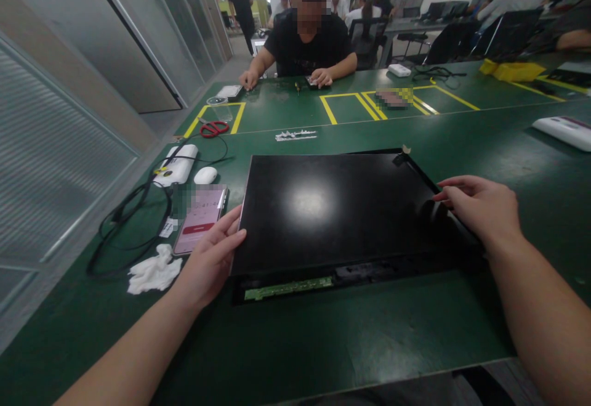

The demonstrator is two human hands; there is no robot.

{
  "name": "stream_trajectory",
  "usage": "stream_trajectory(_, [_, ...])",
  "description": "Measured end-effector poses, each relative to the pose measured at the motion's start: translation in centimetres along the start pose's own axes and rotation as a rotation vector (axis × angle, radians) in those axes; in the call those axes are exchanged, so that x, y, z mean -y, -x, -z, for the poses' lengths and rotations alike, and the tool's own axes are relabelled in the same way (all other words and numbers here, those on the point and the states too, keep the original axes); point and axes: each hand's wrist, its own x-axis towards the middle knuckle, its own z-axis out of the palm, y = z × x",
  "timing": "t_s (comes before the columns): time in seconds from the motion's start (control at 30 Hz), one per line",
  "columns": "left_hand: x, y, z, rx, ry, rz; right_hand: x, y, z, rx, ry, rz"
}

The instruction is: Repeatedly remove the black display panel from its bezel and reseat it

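Observation:
A flat black display panel [323, 209] lies tilted over a shallow black frame [360, 270], its left side raised. Below its near edge, a narrow green circuit board [289, 289] shows inside the frame. My left hand [215, 258] grips the panel's left edge, thumb on the front and fingers behind. At the right edge, my right hand [480, 206] has thumb and fingertips pinched together on the panel's rim, close to the frame's side. A small light tab [406, 149] sticks up at the frame's far right corner.
Left of the panel are a phone [201, 218], crumpled tissue [154, 270], a white mouse-shaped object [205, 175], a white box-like device [176, 164] and black cable [104, 233]. Beyond lie red-handled scissors [215, 129] and white strips [295, 135]. A person [307, 42] sits opposite.

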Motion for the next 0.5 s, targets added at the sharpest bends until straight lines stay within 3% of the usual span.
stream_trajectory(0.1, [0.0,0.0,-0.2,0.002,0.023,-0.015,0.5,0.1,0.1,-0.005,0.011,-0.079])
stream_trajectory(0.5, [0.6,-0.3,0.7,0.007,-0.058,-0.007,1.9,0.6,0.7,0.004,0.103,-0.083])
